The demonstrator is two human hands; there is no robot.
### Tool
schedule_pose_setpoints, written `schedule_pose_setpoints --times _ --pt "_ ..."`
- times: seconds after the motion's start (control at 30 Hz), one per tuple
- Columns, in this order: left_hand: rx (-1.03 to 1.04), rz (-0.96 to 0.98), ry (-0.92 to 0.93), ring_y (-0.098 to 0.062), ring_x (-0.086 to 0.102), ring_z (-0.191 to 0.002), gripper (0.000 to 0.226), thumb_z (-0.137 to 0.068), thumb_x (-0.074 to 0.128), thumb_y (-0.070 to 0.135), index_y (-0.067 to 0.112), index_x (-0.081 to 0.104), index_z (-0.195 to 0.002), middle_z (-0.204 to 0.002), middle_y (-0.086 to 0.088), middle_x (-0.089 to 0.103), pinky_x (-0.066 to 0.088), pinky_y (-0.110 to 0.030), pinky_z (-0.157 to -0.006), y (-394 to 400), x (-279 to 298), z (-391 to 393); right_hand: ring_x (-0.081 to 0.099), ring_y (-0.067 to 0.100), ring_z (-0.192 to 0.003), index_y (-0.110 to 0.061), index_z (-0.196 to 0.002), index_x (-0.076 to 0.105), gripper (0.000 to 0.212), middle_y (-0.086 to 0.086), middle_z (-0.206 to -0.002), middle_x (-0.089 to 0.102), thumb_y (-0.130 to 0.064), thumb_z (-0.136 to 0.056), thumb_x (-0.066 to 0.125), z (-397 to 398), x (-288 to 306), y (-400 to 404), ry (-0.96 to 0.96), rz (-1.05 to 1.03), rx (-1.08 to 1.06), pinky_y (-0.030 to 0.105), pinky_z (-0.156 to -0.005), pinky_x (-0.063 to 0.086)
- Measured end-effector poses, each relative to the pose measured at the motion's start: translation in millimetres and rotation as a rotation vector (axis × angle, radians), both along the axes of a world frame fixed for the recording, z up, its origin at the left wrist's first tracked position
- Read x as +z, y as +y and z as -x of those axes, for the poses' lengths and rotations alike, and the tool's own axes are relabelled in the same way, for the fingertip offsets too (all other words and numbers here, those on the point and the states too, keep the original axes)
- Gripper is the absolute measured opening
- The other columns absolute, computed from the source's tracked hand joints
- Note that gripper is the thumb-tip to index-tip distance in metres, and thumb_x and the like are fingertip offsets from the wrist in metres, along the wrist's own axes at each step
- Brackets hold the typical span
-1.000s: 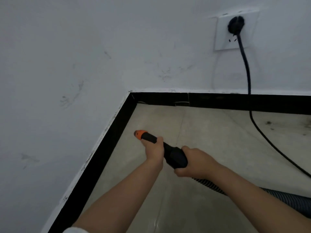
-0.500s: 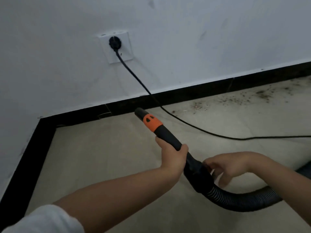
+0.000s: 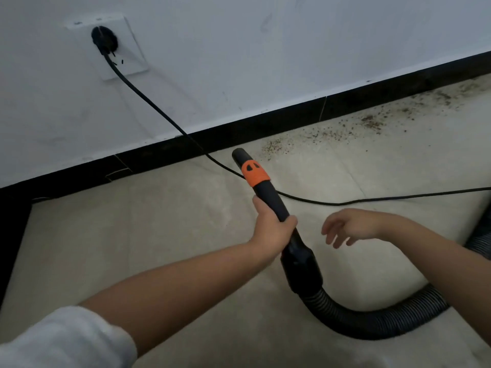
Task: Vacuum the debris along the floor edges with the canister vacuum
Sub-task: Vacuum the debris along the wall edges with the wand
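Debris (image 3: 372,123) is the thing you are after, and it lies as dark specks scattered on the floor (image 3: 159,235) along the foot of the black baseboard (image 3: 265,128), thickest toward the upper right and thinning to a small patch just right of the nozzle tip. The white wall (image 3: 265,49) rises above that baseboard and meets a second wall in the corner at the far left. The ribbed vacuum hose (image 3: 372,325) curves across the floor at the lower right, passing under your right forearm and joining the black wand (image 3: 268,197), which points up and away toward the baseboard with an orange collar (image 3: 255,175) near its tip. Your left hand (image 3: 273,229) is wrapped around the wand just below the collar, with the fingers curled over the tube. Your right hand (image 3: 348,227) is free of the wand, hanging just beside it with the fingers loose and holding nothing. A black power cord (image 3: 164,115) runs from a plug (image 3: 104,41) in the white wall socket (image 3: 111,49), down across the baseboard, behind the wand and off along the floor to the right. A white sleeve (image 3: 66,341) covers your left upper arm at the bottom left.
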State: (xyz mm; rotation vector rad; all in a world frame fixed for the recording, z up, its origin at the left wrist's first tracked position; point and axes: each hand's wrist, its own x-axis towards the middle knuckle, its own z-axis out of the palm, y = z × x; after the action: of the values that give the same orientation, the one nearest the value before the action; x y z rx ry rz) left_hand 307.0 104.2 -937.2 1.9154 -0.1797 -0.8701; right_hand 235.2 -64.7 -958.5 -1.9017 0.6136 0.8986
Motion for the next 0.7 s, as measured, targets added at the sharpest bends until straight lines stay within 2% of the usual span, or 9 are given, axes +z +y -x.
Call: schedule_pose_setpoints --times 0.1,0.17,0.23,0.3,0.37,0.43,0.5,0.6,0.7 --pt "0.164 0.064 0.183 -0.034 0.053 -0.113 0.074 -0.092 0.051 0.010 0.013 0.001 -0.146 -0.131 -0.014 0.046 0.046 -0.046 -0.098 -24.5 -6.7 -26.2 0.066 0.019 -0.080 -0.009 -0.095 0.060 0.028 0.005 -0.085 0.069 0.002 -0.091 0.035 7.5 3.2 0.5 -0.058 -0.250 -0.256 0.028 -0.072 0.048" --pt "0.272 0.150 0.299 -0.033 0.054 -0.111 0.075 -0.093 0.049 0.010 0.015 -0.003 -0.147 -0.133 -0.015 0.045 0.045 -0.047 -0.098 -38.6 -10.2 -39.6 0.064 0.021 -0.080 -0.007 -0.102 0.059 0.025 0.008 -0.086 0.068 -0.004 -0.087 0.040 17.1 1.1 5.1 -0.067 -0.451 -0.389 0.031 -0.074 0.047" --pt "0.377 0.236 0.391 -0.031 0.053 -0.109 0.075 -0.094 0.047 0.009 0.018 -0.005 -0.148 -0.131 -0.013 0.045 0.045 -0.045 -0.098 -50.9 -11.7 -45.7 0.062 0.022 -0.083 -0.008 -0.109 0.057 0.041 0.010 -0.092 0.065 -0.019 -0.069 0.057 26.7 -4.4 11.1 -0.098 -0.538 -0.407 0.031 -0.075 0.048" --pt "0.453 0.274 0.460 -0.033 0.052 -0.116 0.075 -0.095 0.047 0.009 0.019 -0.005 -0.148 -0.137 -0.014 0.042 0.044 -0.047 -0.099 -63.7 -13.6 -46.5 0.064 0.017 -0.076 -0.010 -0.110 0.055 0.055 0.010 -0.091 0.063 -0.019 -0.060 0.074 31.7 -6.4 12.2 -0.171 -0.401 -0.342 0.031 -0.071 0.052" --pt "0.499 0.281 0.509 -0.034 0.051 -0.117 0.073 -0.094 0.049 0.009 0.017 -0.001 -0.148 -0.139 -0.016 0.041 0.046 -0.047 -0.096 -75.2 -14.4 -42.9 0.062 0.002 -0.059 -0.018 -0.102 0.054 0.036 0.003 -0.083 0.061 -0.015 -0.073 0.077 31.0 1.9 6.3 -0.255 -0.123 -0.228 0.023 -0.058 0.051" --pt "0.536 0.288 0.514 -0.032 0.052 -0.114 0.072 -0.092 0.051 0.009 0.015 0.005 -0.147 -0.137 -0.015 0.042 0.049 -0.044 -0.088 -83.6 -13.8 -40.9 0.057 -0.003 -0.047 -0.026 -0.090 0.053 0.029 -0.001 -0.077 0.059 -0.014 -0.076 0.074 28.2 13.2 -6.8 -0.320 0.047 -0.148 0.017 -0.050 0.046" --pt "0.568 0.274 0.473 -0.029 0.053 -0.108 0.067 -0.090 0.054 0.010 0.012 0.014 -0.144 -0.133 -0.015 0.045 0.050 -0.039 -0.080 -87.4 -11.8 -46.1 0.058 -0.001 -0.046 -0.027 -0.085 0.053 0.028 -0.002 -0.074 0.060 -0.011 -0.075 0.074 29.8 19.7 -21.1 -0.349 0.111 -0.104 0.017 -0.050 0.047" --pt "0.577 0.225 0.413 -0.026 0.053 -0.097 0.055 -0.089 0.057 0.015 0.006 0.028 -0.135 -0.125 -0.015 0.050 0.050 -0.035 -0.071 -89.5 -10.0 -55.8 0.062 0.007 -0.052 -0.021 -0.088 0.056 0.029 0.001 -0.076 0.062 -0.010 -0.071 0.077 36.4 28.4 -36.5 -0.316 0.082 -0.053 0.022 -0.054 0.050" --pt "0.541 0.156 0.473 -0.029 0.056 -0.102 0.045 -0.089 0.057 0.017 0.003 0.038 -0.128 -0.122 -0.016 0.053 0.051 -0.037 -0.067 -86.4 -11.0 -51.1 0.062 0.007 -0.050 -0.016 -0.096 0.056 0.033 0.002 -0.079 0.062 -0.008 -0.070 0.076 36.3 35.8 -42.4 -0.235 0.065 -0.001 0.022 -0.053 0.049"
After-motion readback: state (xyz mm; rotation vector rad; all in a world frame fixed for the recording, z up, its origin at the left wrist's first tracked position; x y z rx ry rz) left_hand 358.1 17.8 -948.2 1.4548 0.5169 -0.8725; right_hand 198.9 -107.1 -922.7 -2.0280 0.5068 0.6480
